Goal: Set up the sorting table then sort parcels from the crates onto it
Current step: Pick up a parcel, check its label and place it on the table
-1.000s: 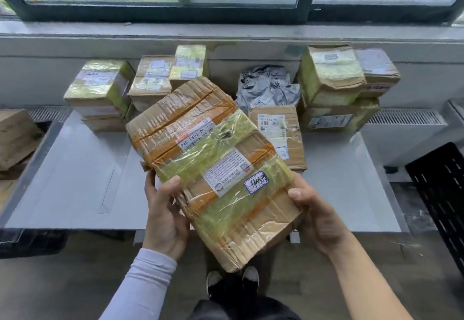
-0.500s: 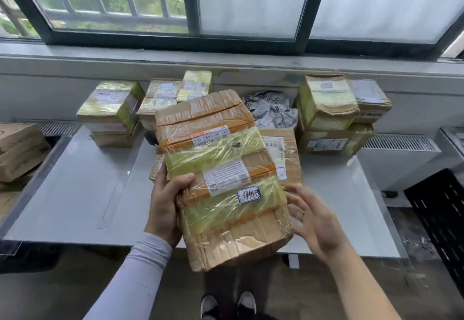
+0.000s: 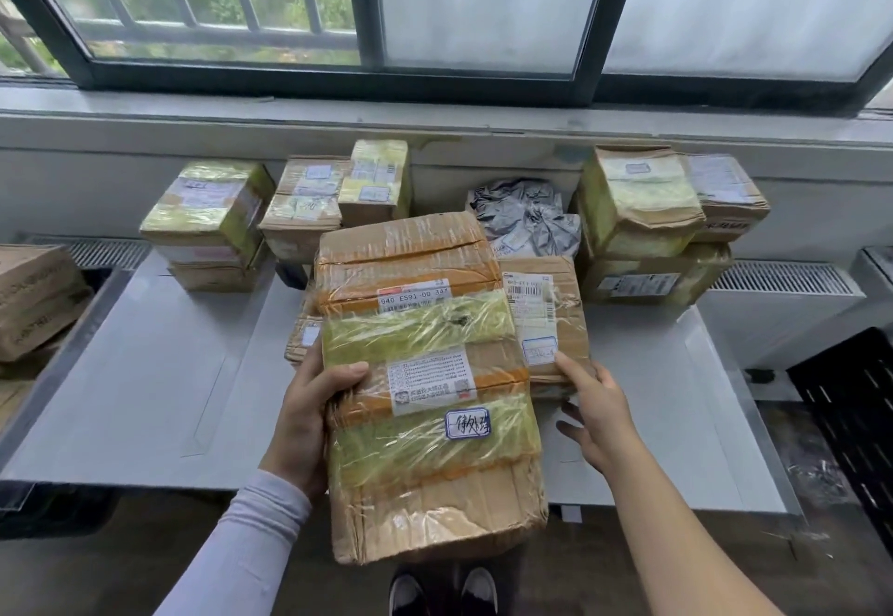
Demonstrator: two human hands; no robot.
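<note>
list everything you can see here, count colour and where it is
large brown cardboard parcel with yellow tape: 1, brown and yellow, held at the table's near edge
grey folding table: 1, grey, below the window
taped cardboard parcels: about eight, brown and yellow, stacked along the table's far edge, e.g. and
flat brown parcel with white label: 1, table centre
crumpled grey plastic mailer bag: 1, grey, far centre
brown cartons: at least 1, far left
black perforated crate: 1, right
left hand: grips the large parcel's left side
right hand: open, fingertips at the flat parcel
</note>
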